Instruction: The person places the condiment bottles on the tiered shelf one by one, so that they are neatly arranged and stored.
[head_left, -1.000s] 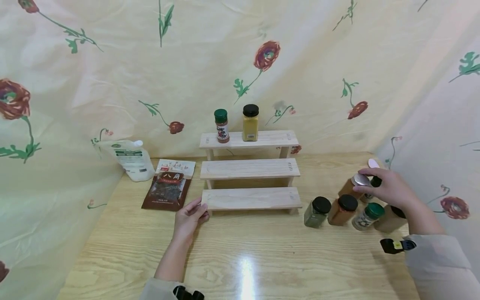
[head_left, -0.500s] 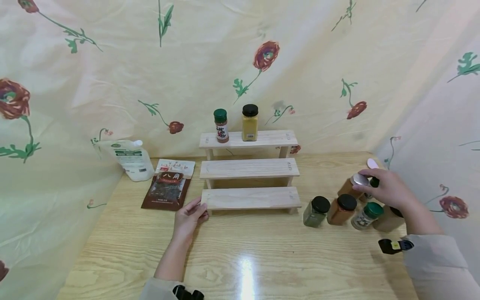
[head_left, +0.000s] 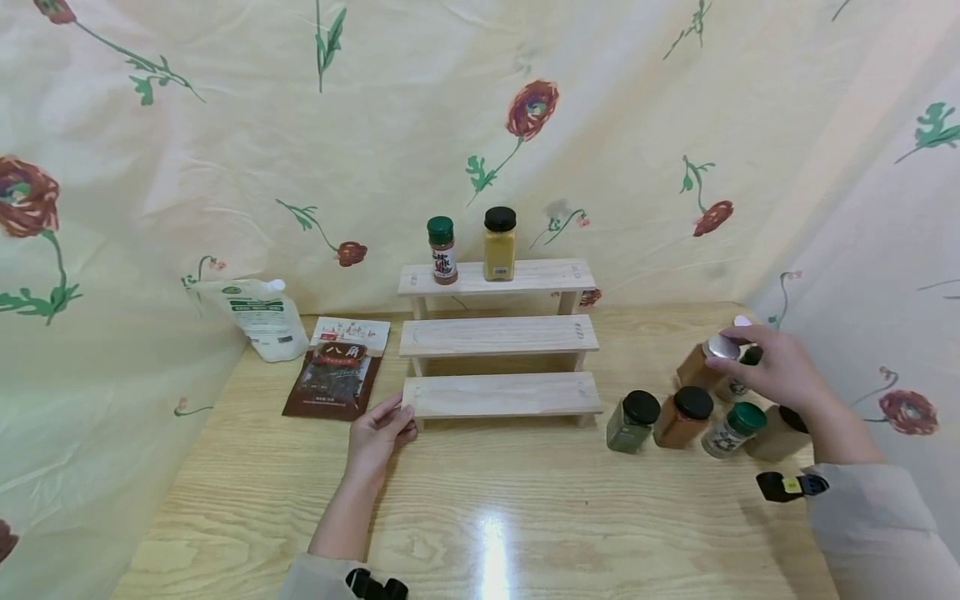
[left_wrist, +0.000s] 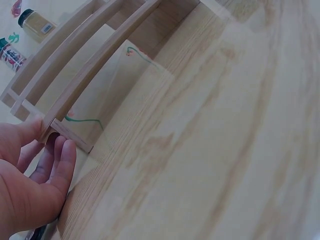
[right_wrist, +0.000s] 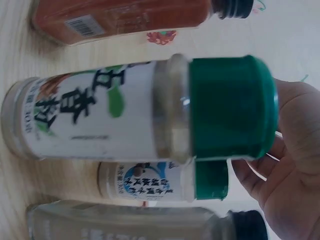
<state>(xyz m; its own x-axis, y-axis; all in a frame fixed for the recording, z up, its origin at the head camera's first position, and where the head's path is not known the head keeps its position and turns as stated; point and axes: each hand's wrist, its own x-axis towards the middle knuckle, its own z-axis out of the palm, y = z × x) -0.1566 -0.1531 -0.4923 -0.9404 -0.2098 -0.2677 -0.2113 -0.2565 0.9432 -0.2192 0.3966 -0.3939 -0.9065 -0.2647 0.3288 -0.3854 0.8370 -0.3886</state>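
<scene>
My left hand grips the left end of the three-step wooden rack, with the thumb on top of the lowest step. In the left wrist view, the fingers curl beneath that end. Over on the right, my right hand pinches the silver lid of a brown spice jar. Close to this hand stands a small green-capped bottle, partly hidden by the fingers. A larger green-capped spice shaker fills the right wrist view and covers the gripped jar.
A green-capped shaker and a yellow spice jar stand on the top step. Right of the rack are a dark green jar, a reddish jar and a black-capped jar. A brown pouch and white pouch lie left.
My right hand and the silver-lidded jar have risen slightly, away from the front jars. The left hand stays on the rack.
</scene>
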